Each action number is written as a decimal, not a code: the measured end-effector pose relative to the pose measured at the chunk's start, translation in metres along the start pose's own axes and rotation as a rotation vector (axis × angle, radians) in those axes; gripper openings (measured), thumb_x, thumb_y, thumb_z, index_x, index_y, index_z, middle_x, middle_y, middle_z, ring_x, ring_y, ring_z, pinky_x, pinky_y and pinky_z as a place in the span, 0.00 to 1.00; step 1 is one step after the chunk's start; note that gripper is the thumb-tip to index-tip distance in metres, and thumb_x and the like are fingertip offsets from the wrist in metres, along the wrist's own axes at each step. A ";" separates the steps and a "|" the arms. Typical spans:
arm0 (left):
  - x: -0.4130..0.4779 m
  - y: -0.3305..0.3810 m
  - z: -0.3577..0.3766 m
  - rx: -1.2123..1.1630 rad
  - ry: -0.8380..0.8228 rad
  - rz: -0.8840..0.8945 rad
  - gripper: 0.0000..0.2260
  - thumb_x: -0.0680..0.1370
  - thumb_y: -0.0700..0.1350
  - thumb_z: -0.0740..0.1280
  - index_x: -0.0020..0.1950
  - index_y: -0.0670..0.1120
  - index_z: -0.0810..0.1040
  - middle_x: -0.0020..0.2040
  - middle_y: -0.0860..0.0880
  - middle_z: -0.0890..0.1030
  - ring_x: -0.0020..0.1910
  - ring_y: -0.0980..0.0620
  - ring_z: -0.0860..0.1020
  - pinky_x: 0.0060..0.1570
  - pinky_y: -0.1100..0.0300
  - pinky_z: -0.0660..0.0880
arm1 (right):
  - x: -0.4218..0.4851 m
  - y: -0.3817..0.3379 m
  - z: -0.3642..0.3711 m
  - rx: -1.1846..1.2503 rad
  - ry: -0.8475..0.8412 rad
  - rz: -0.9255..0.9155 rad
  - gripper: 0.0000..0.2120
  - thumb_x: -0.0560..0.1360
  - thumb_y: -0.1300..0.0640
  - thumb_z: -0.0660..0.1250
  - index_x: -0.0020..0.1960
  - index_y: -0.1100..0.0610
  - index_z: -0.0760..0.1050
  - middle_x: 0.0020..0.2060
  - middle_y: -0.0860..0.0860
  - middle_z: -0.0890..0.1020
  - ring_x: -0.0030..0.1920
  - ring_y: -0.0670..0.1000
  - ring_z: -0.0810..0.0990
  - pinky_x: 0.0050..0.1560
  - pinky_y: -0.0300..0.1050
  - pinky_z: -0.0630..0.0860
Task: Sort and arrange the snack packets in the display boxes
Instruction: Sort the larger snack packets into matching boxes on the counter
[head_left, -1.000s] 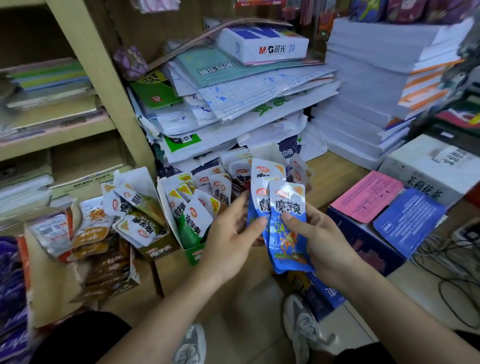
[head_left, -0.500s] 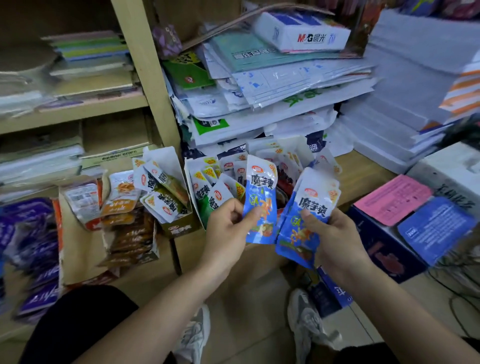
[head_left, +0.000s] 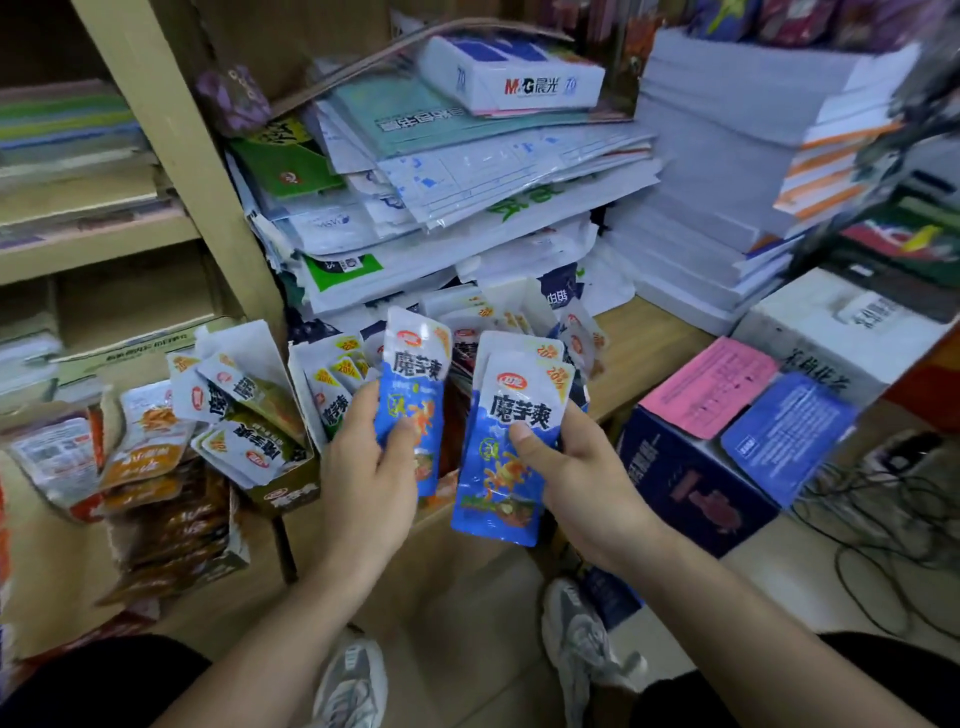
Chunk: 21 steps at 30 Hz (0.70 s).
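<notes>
The left hand (head_left: 363, 483) is pinching one blue packet (head_left: 410, 384), thumb lying on its printed face and fingers curling behind; the packet is standing upright, long axis running vertically, white end pointing up and blue end down, print facing the camera. The right hand (head_left: 587, 483) is gripping a stack (head_left: 511, 457) of the same blue packets, thumb pressing across the front and fingers wrapping behind the right edge; the stack is also standing on end, white tops up, leaning slightly right at the top, with a second packet's top showing behind the front one. Packet and stack are hanging just beside each other with a narrow gap between, in the air in front of the open boxes (head_left: 291, 493); one box is holding olive packets lying at mixed angles, the next is holding green packets (head_left: 332, 400) standing on end, and further left brown packets (head_left: 171, 525) are lying stacked in another box.

The boxes are sitting on a low wooden ledge (head_left: 644, 332); behind them plastic-wrapped paper goods (head_left: 441, 171) are piling up beside a wooden shelf (head_left: 171, 135), and white reams (head_left: 727, 182) are stacking at the right; a dark carton (head_left: 685, 483) is bearing a pink sheet (head_left: 711, 384) and a blue sheet (head_left: 784, 431); cables (head_left: 883, 514) are trailing over the floor; shoes (head_left: 348, 686) are showing below.
</notes>
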<state>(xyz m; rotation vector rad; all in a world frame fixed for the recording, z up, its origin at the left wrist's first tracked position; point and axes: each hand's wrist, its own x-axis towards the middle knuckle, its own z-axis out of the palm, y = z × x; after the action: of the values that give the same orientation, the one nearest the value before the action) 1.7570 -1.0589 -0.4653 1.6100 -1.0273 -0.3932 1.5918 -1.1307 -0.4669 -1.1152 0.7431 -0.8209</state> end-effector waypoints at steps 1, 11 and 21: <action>0.002 0.004 0.000 -0.043 0.020 -0.011 0.10 0.78 0.47 0.61 0.57 0.51 0.78 0.47 0.52 0.84 0.46 0.47 0.82 0.48 0.43 0.79 | 0.001 -0.001 0.000 0.005 -0.006 0.001 0.14 0.83 0.63 0.61 0.68 0.58 0.72 0.59 0.56 0.84 0.58 0.60 0.83 0.57 0.62 0.81; -0.005 0.014 0.021 -0.302 -0.326 -0.195 0.20 0.74 0.31 0.74 0.62 0.48 0.79 0.51 0.47 0.87 0.50 0.46 0.86 0.50 0.49 0.83 | 0.010 0.002 0.015 0.209 -0.015 0.071 0.20 0.83 0.66 0.59 0.70 0.48 0.72 0.63 0.59 0.81 0.60 0.61 0.81 0.55 0.57 0.81; 0.052 0.035 0.022 -0.275 -0.128 -0.141 0.18 0.74 0.35 0.75 0.57 0.54 0.79 0.48 0.52 0.87 0.46 0.50 0.86 0.47 0.45 0.84 | 0.068 -0.032 -0.086 -0.650 0.581 -0.134 0.29 0.72 0.48 0.77 0.70 0.50 0.71 0.57 0.51 0.76 0.51 0.48 0.79 0.45 0.45 0.80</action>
<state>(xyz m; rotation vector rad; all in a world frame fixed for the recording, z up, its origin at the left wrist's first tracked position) 1.7561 -1.1128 -0.4269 1.4260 -0.9129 -0.7092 1.5475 -1.2362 -0.4664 -1.5288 1.5058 -1.0703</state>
